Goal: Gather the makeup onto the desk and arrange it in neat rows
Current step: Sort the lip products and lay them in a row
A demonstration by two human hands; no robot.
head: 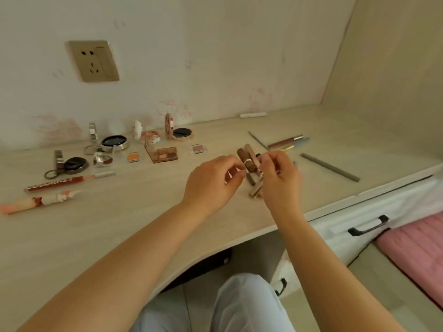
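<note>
I see my right hand (279,177) gripping a bundle of brown makeup sticks (249,164) above the surface (119,224), centre-right; my left hand (211,180) pinches at them, fingers (233,167) curled

The pale wood-grain desk (100,231) carries open compacts (114,141) and small eyeshadow pans (135,157) at upper left, two long tubes (60,184) at far left, grey pencils (330,167) at right.
</note>
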